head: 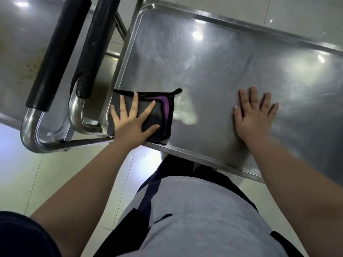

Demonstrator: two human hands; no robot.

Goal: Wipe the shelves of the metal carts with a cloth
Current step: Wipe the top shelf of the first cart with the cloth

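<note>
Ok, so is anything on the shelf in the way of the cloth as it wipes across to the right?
Only the person's own right hand, resting flat on the shelf right of the cloth, which the left hand presses. Nothing else visible lies on it.

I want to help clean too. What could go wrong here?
The folded cloth lies at the cart shelf's near left corner under the flat left hand, so a push that way might slide it over the rim. The right hand presses bare on the metal and may leave smudges. Fingers could also bump the black-gripped handle close by.
</note>
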